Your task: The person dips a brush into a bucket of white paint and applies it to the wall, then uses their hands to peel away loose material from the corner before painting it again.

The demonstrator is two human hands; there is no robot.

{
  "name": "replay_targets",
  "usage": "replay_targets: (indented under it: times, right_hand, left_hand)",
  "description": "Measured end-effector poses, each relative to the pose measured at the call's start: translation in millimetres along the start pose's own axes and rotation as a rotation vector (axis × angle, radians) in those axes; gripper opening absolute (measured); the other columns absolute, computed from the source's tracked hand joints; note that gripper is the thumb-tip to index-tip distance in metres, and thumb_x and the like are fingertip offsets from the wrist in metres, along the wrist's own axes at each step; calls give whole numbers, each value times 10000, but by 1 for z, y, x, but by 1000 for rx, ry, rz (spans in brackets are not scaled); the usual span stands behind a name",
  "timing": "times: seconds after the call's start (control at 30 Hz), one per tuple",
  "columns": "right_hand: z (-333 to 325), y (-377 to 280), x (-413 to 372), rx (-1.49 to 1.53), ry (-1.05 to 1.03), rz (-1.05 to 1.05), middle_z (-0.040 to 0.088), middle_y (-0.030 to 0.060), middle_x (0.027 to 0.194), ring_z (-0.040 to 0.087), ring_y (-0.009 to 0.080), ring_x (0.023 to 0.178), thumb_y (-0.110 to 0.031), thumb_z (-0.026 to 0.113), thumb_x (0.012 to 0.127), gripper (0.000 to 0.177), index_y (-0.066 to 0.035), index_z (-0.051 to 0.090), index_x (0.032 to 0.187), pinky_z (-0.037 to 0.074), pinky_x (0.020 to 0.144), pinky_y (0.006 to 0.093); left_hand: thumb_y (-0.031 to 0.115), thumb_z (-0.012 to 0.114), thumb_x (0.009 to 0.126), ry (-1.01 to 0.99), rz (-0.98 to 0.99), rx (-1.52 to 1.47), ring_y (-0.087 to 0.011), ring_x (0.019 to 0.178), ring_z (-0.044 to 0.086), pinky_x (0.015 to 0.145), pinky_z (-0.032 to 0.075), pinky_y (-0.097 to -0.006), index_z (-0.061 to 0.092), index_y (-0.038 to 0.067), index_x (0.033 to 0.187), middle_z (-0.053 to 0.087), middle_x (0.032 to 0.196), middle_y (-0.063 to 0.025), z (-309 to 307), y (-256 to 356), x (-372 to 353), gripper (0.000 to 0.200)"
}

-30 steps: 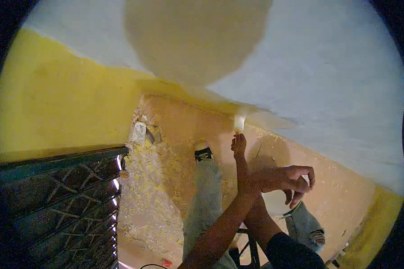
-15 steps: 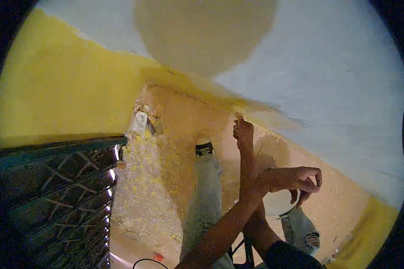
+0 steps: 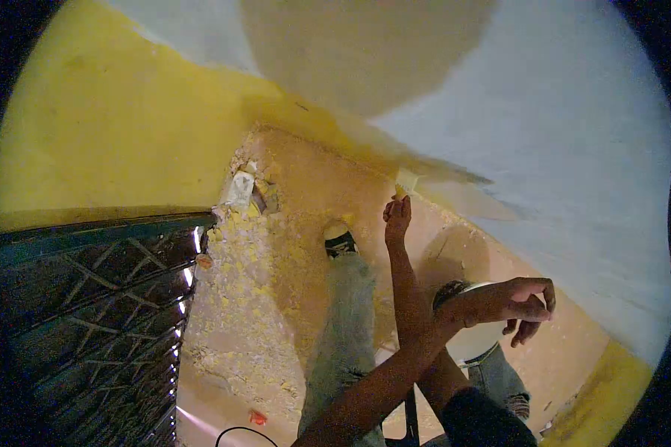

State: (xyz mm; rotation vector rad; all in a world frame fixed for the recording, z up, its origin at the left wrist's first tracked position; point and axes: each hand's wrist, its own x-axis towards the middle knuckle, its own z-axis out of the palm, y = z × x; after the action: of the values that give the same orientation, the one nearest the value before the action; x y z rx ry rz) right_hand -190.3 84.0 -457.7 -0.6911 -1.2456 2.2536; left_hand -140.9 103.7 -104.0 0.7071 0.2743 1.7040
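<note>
My right hand (image 3: 397,212), reaching out from the dark sleeve, is closed around a small flat tool (image 3: 405,185) with a pale, wide end. That end lies against the foot of the wall (image 3: 559,134), where yellow and grey-white paint meet. Whether it is a brush or a scraper I cannot make out. My left forearm crosses over the right one. The left hand (image 3: 531,309) hangs loosely with bent fingers apart and nothing in them, beside and above a round white container (image 3: 473,344) between my legs.
Yellow flakes litter the floor (image 3: 238,298). A crumpled white piece (image 3: 241,189) lies in rubble at the corner. At the left stands a dark metal lattice gate (image 3: 104,298). My shoe (image 3: 339,242) is near the wall, and a red scrap (image 3: 258,417) and black cable (image 3: 238,430) lie low.
My left hand has shifted right and slightly down, with its fingers hanging looser. The right hand stays at the wall's foot with the tool at a changed angle. The view has shifted slightly.
</note>
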Motion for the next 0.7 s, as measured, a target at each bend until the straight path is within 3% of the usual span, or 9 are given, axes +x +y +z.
replay_targets:
  times: [0.03,0.1,0.17,0.23,0.3,0.37,0.5,0.57,0.7]
  right_hand:
    - [-6,7,-3,1,1,6,465,0,578,399,67,434,-292,489,976,228,-71,507,925,316,392,227]
    - [-13,13,-14,-99,33,347,463,-5,592,424,66,489,-295,478,981,264,-43,528,920,339,440,223]
    - [-17,19,-19,-119,51,474,464,-5,589,423,66,482,-291,484,978,262,-43,534,911,337,435,223]
    - [-25,21,-23,-135,84,505,465,-6,586,421,66,475,-288,489,975,261,-43,540,902,334,429,223]
    - [-20,5,-29,-154,116,512,467,-6,584,419,66,469,-284,495,972,259,-43,545,893,332,423,223]
    - [-16,-8,-28,-179,139,463,468,-7,581,418,66,462,-281,500,969,258,-43,551,883,329,418,224]
    - [36,-85,-28,-280,152,330,471,-7,576,414,66,448,-274,511,963,256,-43,563,865,325,406,224]
    - [72,-135,-41,-328,159,253,472,-8,573,413,66,441,-270,517,960,255,-43,569,856,322,401,224]
    - [116,-178,-73,-348,185,58,475,-9,568,409,66,427,-263,528,954,254,-43,580,838,317,390,225]
  left_hand:
    - [300,552,935,1,17,8,-124,550,578,470,414,-250,459,77,1016,592,659,-40,-1,-2,1,255]
    - [318,557,932,84,19,49,-106,577,578,493,426,-241,478,89,984,593,662,-30,-8,-3,-2,248]
    - [329,568,916,382,-82,259,-158,598,605,549,477,-286,521,81,962,595,671,-43,-27,-15,-11,257]
    - [326,589,881,804,-299,1418,-261,666,648,637,521,-387,564,62,992,630,729,-119,-37,-13,-42,287]
    - [296,523,882,967,-576,1710,-284,698,668,624,513,-452,595,54,932,663,752,-138,-66,-19,-70,257]
    - [317,554,855,1208,-713,1919,-305,759,670,675,498,-512,607,61,903,675,810,-135,-53,-3,-81,265]
    - [353,569,840,1404,-620,1781,-310,767,667,696,481,-546,609,75,918,672,826,-120,-56,14,-96,292]
    - [382,566,843,1386,-822,1724,-303,759,664,676,487,-524,595,76,956,664,824,-114,-58,29,-107,328]
    - [391,558,853,1452,-868,1776,-312,768,667,672,491,-519,574,77,1007,659,818,-106,-55,44,-132,350]
